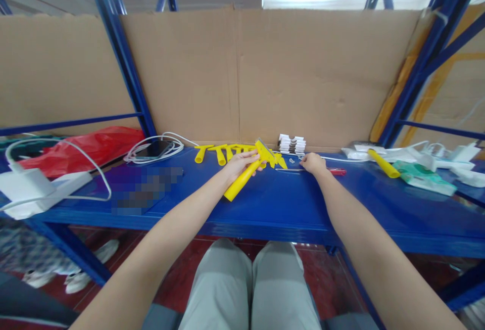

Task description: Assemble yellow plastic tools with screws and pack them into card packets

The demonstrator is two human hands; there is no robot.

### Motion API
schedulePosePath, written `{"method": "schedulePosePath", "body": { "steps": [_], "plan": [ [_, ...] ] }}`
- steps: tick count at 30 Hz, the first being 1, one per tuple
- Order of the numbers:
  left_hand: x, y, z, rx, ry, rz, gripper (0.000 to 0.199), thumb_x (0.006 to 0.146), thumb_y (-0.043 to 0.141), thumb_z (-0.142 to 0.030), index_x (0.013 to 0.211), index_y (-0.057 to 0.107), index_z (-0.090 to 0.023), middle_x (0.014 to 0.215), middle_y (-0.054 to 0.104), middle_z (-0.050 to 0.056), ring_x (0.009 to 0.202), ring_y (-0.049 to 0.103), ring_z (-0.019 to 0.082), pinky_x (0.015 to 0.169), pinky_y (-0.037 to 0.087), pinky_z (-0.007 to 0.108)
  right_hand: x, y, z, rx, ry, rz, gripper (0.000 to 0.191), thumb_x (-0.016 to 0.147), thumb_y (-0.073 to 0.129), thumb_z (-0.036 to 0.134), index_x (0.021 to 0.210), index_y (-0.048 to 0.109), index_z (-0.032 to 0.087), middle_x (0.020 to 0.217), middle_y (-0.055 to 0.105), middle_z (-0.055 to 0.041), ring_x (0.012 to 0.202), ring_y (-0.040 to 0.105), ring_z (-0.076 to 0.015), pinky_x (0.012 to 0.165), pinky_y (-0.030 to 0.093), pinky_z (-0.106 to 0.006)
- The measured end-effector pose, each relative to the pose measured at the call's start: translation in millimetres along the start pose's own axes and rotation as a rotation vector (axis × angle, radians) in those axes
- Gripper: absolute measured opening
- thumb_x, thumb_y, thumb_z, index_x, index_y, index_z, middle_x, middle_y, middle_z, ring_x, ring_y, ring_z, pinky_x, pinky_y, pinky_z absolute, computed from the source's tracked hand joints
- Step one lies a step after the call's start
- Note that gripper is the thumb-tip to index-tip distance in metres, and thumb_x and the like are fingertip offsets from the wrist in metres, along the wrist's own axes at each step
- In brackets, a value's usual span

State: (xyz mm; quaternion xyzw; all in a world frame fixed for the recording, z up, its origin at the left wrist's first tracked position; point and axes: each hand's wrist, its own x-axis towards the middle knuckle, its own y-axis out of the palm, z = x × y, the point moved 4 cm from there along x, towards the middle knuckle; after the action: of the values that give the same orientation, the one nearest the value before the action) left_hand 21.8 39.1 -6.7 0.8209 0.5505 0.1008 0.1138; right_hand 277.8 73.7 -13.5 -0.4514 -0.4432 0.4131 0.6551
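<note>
My left hand [242,164] is closed around a yellow scraper [238,185], its thick round handle pointing down toward me and its flat head tilted up to the right. To the right, the fingers of my right hand [312,162] are pinched together low over the blue table; whatever they grip is too small to make out. Beside those fingertips lie small metal pieces [291,160]. A screwdriver with a red handle [337,172] lies just under my right hand, its shaft reaching left. Small yellow pieces [280,161] sit between my hands.
Several yellow scraper handles [221,156] lie behind my left hand. A white stack [291,144] stands against the cardboard [303,77]. At left are a red bag [83,150], cables and a power strip [49,193]; at right, a yellow tube [383,163] and a green packet [424,178].
</note>
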Motion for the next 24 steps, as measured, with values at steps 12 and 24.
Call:
{"method": "schedulePosePath", "body": {
  "steps": [12, 24],
  "plan": [
    [2.4, -1.9, 2.8, -0.050, -0.009, 0.008, 0.045, 0.084, 0.061, -0.007, 0.129, 0.053, -0.008, 0.077, 0.072, 0.013, 0.050, 0.065, 0.014, 0.037, 0.046, 0.018, 6.3, 9.1, 3.0, -0.071, 0.008, 0.095, 0.040, 0.087, 0.046, 0.018, 0.124, 0.061, 0.012, 0.123, 0.062, -0.0205, 0.119, 0.056, -0.0297, 0.095, 0.044, -0.041],
    [1.0, -0.9, 2.4, -0.045, -0.029, -0.008, 0.048, 0.086, 0.055, -0.003, 0.134, 0.047, -0.007, 0.077, 0.072, 0.014, 0.049, 0.064, 0.014, 0.039, 0.046, 0.019, 12.4, 1.9, 16.3, 0.162, -0.156, -0.010, 0.013, 0.081, 0.052, 0.016, 0.077, 0.065, 0.015, 0.096, 0.067, -0.0141, 0.099, 0.062, -0.0261, 0.082, 0.045, -0.034]
  ]
}}
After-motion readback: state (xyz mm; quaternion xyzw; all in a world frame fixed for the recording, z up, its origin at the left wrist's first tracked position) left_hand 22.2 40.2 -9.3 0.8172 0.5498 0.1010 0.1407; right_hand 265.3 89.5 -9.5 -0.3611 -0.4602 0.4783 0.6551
